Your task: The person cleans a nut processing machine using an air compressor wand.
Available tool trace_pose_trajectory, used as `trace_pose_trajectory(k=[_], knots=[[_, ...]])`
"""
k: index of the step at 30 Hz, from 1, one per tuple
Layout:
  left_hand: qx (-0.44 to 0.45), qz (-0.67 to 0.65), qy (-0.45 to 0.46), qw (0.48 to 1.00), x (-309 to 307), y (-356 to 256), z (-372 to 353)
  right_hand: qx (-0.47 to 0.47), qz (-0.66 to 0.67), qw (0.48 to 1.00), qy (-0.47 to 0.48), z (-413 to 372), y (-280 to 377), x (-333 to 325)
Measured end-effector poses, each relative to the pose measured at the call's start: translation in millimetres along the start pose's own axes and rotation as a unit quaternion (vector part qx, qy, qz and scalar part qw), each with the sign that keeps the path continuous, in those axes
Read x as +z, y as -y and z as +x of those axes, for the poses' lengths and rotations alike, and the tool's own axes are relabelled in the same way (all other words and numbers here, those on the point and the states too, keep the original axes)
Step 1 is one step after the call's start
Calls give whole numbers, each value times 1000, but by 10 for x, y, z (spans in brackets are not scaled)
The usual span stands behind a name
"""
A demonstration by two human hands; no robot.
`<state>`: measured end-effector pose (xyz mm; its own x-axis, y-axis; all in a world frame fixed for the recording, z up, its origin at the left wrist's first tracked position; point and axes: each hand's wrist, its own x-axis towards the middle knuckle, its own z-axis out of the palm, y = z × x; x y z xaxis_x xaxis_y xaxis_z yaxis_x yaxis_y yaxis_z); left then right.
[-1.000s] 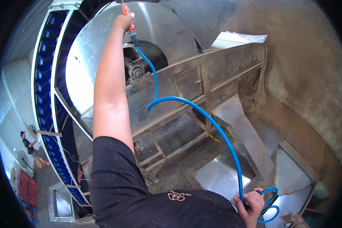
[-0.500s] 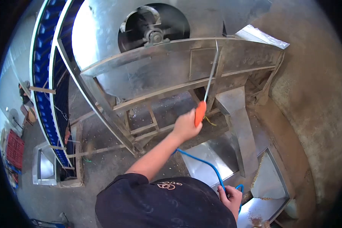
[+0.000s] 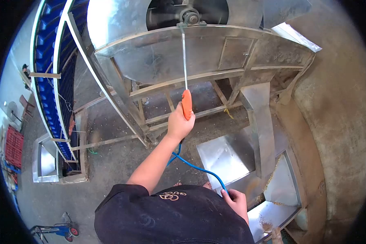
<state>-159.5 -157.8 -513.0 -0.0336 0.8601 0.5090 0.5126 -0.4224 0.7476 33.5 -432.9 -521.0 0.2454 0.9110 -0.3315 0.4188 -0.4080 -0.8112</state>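
My left hand is wrapped round the orange handle of a tool with a long, thin metal rod. The rod points up and away, its far end in front of the machine's metal frame, below the round hub. A blue hose runs from beneath my left wrist across to the lower right. There my right hand is closed on the blue hose, close to my body. Whether the rod tip touches the machine cannot be told.
A blue conveyor curves down the left side. Metal chutes and a steel tray stand at the right. A red crate, a blue hand cart and a distant person are on the left.
My left hand has swung the orange-handled tool to the left, so the rod stands nearly upright. My right hand has shifted slightly left and up with the hose. The view has shifted.
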Motion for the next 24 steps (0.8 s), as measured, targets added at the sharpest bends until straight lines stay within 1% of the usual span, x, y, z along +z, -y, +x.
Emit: trace_pose_trajectory(k=[2, 3, 5, 6, 7, 9, 10, 11, 13, 14, 15, 17, 21, 23, 24], knots=[[-28, -54, -30, 998, -93, -25, 22, 19, 23, 1000, -7, -82, 0, 108], [-30, -57, -25, 998, -97, 24, 53, 34, 43, 998, -14, -113, -10, 152], [-22, -66, -62, 996, -108, 156, 130, 48, 50, 997, -17, -171, -57, 255], [-11, -67, -70, 995, -124, 179, 168, 57, 58, 997, -16, -223, -85, 317], [-21, -60, -67, 996, -151, 191, 163, 66, 57, 996, -7, -292, -125, 373], [-46, -109, -57, 991, -194, 185, 207, 81, 106, 990, -55, -369, -187, 447], [-47, -117, -63, 990, -203, 211, 212, 133, 109, 983, -64, -423, -162, 459], [-48, -115, -69, 990, -225, 214, 218, 129, 107, 984, -59, -453, -138, 478], [-48, -140, -51, 988, -267, 225, 198, 145, 142, 976, -73, -519, -116, 523], [-55, -146, -40, 987, -276, 260, 200, 130, 126, 980, -86, -533, -143, 565], [-59, -145, -38, 987, -285, 280, 197, 133, 125, 979, -84, -543, -173, 596], [-37, -139, -44, 989, -304, 279, 206, 118, 145, 979, -81, -536, -209, 628], [-57, -143, -36, 987, -350, 223, 259, 130, 119, 981, -79, -548, -160, 668], [-19, -120, -44, 992, -366, 120, 269, 130, 135, 979, -84, -571, -176, 703], [-21, -121, -41, 992, -376, 86, 264, 133, 135, 978, -84, -578, -192, 716]])
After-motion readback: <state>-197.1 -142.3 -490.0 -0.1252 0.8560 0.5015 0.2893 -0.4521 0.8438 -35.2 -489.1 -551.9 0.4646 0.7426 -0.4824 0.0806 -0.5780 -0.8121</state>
